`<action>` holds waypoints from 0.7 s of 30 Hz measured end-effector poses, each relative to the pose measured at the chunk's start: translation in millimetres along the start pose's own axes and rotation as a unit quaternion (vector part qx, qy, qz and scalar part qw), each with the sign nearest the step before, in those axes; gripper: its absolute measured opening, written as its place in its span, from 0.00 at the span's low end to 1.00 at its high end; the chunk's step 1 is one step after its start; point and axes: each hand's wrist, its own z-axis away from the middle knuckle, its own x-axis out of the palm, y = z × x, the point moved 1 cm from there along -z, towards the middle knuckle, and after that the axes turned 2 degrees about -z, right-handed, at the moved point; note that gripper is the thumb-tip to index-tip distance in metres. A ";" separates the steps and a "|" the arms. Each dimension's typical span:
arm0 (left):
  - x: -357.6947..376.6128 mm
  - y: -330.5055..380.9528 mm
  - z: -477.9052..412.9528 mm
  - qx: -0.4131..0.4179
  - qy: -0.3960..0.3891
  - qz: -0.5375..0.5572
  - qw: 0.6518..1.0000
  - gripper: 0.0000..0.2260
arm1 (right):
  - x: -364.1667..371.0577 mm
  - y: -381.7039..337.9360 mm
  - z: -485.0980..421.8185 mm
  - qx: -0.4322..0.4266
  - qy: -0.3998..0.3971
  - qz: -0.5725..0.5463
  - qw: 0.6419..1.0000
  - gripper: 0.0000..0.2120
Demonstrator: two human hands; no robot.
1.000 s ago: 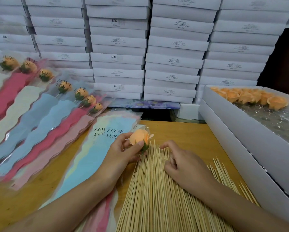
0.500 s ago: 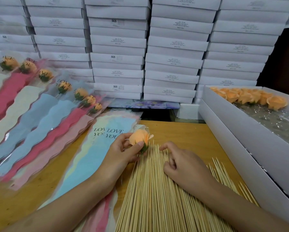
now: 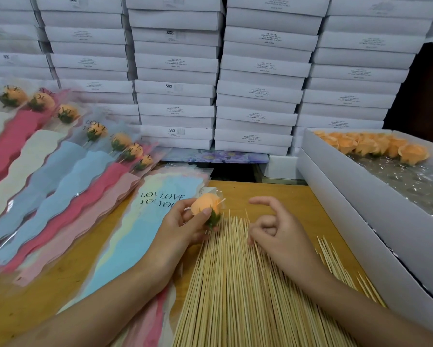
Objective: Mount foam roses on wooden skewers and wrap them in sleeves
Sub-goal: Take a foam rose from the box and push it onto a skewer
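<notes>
Clasping the foam rose (image 3: 206, 207) between thumb and fingers, the left hand (image 3: 183, 229) on my feed keeps its green base turned toward the skewers (image 3: 235, 284), right at their tips. Just right of that grip, the right hand (image 3: 280, 234) sets curled fingertips on the pile, forefinger lifted; I cannot tell whether it pinches a stick. Under the left wrist lies a stack of empty sleeves (image 3: 135, 234), with wrapped roses (image 3: 60, 171) fanned out further left. Well right of the grip, a white box (image 3: 335, 201) holds loose orange roses (image 3: 375, 146).
</notes>
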 end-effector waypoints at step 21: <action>-1.2 5.5 3.7 0.025 0.003 0.051 0.998 0.22 | 9.2 3.0 0.6 0.090 -0.245 -0.286 0.922 0.15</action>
